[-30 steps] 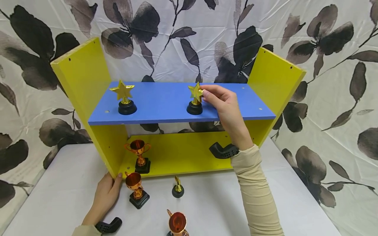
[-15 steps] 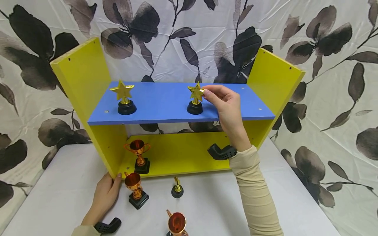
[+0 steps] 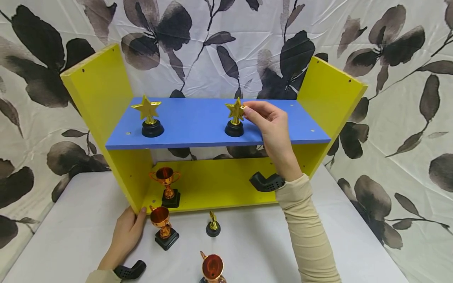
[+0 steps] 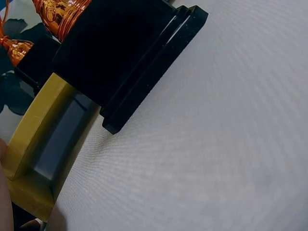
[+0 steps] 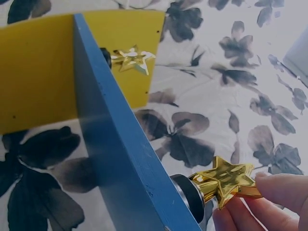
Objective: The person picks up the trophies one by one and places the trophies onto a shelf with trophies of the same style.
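On the blue upper board, a gold star trophy (image 3: 235, 112) stands upright on its round black base. My right hand (image 3: 275, 127) pinches one point of that star between thumb and fingertips, also seen in the right wrist view. A second star trophy (image 3: 147, 112) stands toward the board's left end. My left hand (image 3: 125, 234) holds the lower front corner of the yellow side panel (image 3: 122, 173), thumb at the front edge; most of its fingers are hidden. Beside it on the table is a copper-coloured trophy cup (image 3: 161, 218) on a black square base.
Another trophy cup (image 3: 166, 177) stands on the yellow lower board (image 3: 219, 181) at left. In front of the shelf are a small gold trophy (image 3: 213, 225) with a round black base and a third cup (image 3: 212, 267). A floral cloth (image 3: 212, 47) hangs behind.
The pinched star has turned slightly to face more toward the front, and my right hand has shifted a little to the right. My left hand stays in place.
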A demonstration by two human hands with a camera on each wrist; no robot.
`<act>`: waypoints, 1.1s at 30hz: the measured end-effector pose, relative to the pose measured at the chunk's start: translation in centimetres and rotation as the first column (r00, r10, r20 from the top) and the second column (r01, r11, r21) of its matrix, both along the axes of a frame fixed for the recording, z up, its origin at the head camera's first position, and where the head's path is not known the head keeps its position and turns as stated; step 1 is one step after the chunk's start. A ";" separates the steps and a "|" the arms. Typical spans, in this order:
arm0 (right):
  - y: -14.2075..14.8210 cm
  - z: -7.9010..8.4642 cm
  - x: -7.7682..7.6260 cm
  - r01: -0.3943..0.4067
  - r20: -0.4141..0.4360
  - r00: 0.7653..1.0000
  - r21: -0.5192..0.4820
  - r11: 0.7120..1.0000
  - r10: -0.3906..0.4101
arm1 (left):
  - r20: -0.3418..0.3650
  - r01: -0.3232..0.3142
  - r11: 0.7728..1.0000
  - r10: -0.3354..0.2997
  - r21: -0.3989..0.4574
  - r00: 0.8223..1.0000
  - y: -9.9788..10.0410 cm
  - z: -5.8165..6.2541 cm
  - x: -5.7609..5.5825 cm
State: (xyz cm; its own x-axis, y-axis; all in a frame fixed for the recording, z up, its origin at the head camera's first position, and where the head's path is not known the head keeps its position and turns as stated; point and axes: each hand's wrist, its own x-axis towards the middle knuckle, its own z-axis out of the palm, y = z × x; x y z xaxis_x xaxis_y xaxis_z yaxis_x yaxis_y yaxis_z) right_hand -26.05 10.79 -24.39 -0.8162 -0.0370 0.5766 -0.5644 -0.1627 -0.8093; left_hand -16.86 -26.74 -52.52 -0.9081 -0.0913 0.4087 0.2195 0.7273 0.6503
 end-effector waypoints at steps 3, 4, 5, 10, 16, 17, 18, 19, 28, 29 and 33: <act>0.2 0.1 0.0 0.002 0.003 1.000 0.003 1.000 -0.002 | 0.006 0.007 1.000 -0.007 0.003 1.000 0.2 0.1 -0.2; 0.2 0.0 0.0 0.004 0.003 1.000 0.005 1.000 -0.004 | 0.010 0.006 1.000 -0.006 0.002 1.000 0.2 0.1 -0.2; 0.2 0.0 0.0 0.005 0.005 1.000 0.005 1.000 -0.005 | 0.013 0.005 1.000 -0.005 0.001 1.000 0.2 0.1 -0.2; 0.2 0.0 0.0 0.006 0.008 1.000 0.008 1.000 -0.006 | 0.016 0.004 1.000 -0.004 0.000 1.000 0.2 0.0 -0.2; 0.1 0.1 0.0 0.008 0.019 1.000 0.015 1.000 -0.009 | 0.016 0.002 1.000 -0.002 -0.001 1.000 0.1 0.1 -0.2; 0.1 0.1 -0.1 0.008 0.022 1.000 0.014 1.000 -0.008 | 0.017 0.002 1.000 -0.002 -0.001 1.000 0.1 0.1 -0.2; 0.0 0.1 -0.1 0.009 0.021 1.000 0.018 1.000 -0.009 | 0.017 0.001 1.000 -0.001 -0.001 1.000 0.1 0.1 -0.1; 0.0 0.1 -0.1 0.009 0.022 1.000 0.020 1.000 -0.009 | 0.016 0.001 1.000 -0.001 0.001 1.000 0.1 0.1 -0.1; 0.0 0.2 -0.1 0.006 0.023 1.000 0.017 1.000 -0.006 | 0.022 0.003 1.000 -0.003 -0.003 1.000 0.1 0.2 -0.1; 0.0 0.2 -0.1 0.005 0.024 1.000 0.018 1.000 -0.006 | 0.020 0.002 1.000 -0.002 -0.002 1.000 0.1 0.2 -0.1; -0.1 0.2 -0.1 0.001 0.030 1.000 0.021 1.000 -0.001 | 0.019 -0.002 1.000 0.002 -0.008 1.000 0.0 0.2 -0.1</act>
